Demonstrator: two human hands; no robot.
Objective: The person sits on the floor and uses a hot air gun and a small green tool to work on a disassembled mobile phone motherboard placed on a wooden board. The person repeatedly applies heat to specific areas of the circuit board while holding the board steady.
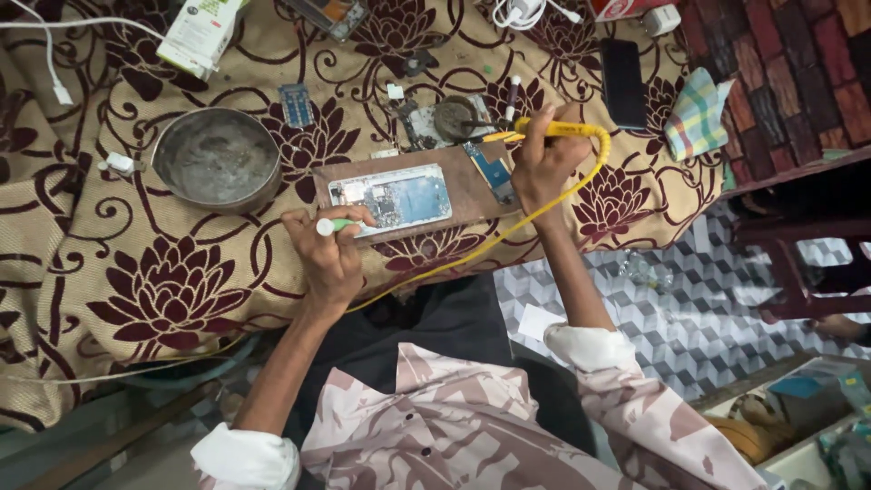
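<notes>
The round metal bowl (pixel 218 161), just left of the left hand (pixel 331 254), looks empty. That hand is closed around a green-handled tool (pixel 337 224) touching the opened phone (pixel 392 199) on a brown board (pixel 463 186). The right hand (pixel 543 159) grips a yellow soldering iron (pixel 553 131), tip over a grey round tin (pixel 454 117). A white-and-green box (pixel 201 33) lies far beyond the left hand.
</notes>
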